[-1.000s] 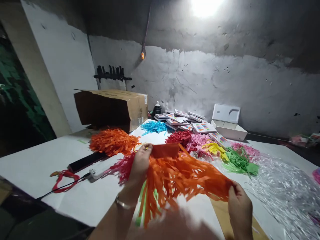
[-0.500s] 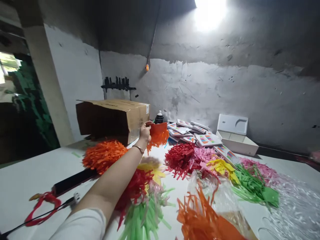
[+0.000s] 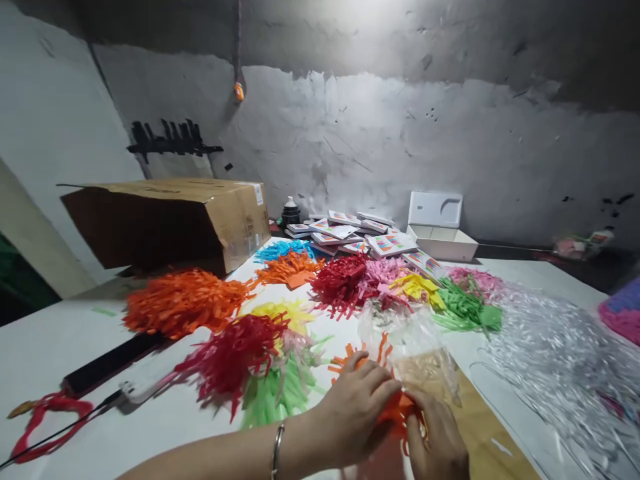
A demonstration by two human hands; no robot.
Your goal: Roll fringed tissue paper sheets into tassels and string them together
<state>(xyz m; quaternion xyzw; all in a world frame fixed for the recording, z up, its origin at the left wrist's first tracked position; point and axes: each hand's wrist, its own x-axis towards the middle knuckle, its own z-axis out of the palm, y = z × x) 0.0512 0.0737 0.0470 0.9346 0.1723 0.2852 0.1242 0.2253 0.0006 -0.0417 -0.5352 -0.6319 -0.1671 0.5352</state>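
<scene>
hands [image 3: 357,408] together on orange fringe [image 3: 399,408]

Left grip [image 3: 353,410]: bare hand, rounded knuckles, tapering fingers. Left wrist [image 3: 299,441]: fitted with one slim bracelet [image 3: 277,451], a narrow, curved, silver-toned band, shiny, showing bright highlights beside darker lines; any finer marking is too small for me to read. Left forearm [image 3: 215,459]: uncovered along its visible length. Right grip [image 3: 440,437]: bare hand, nail detail too blurred to record.
</scene>
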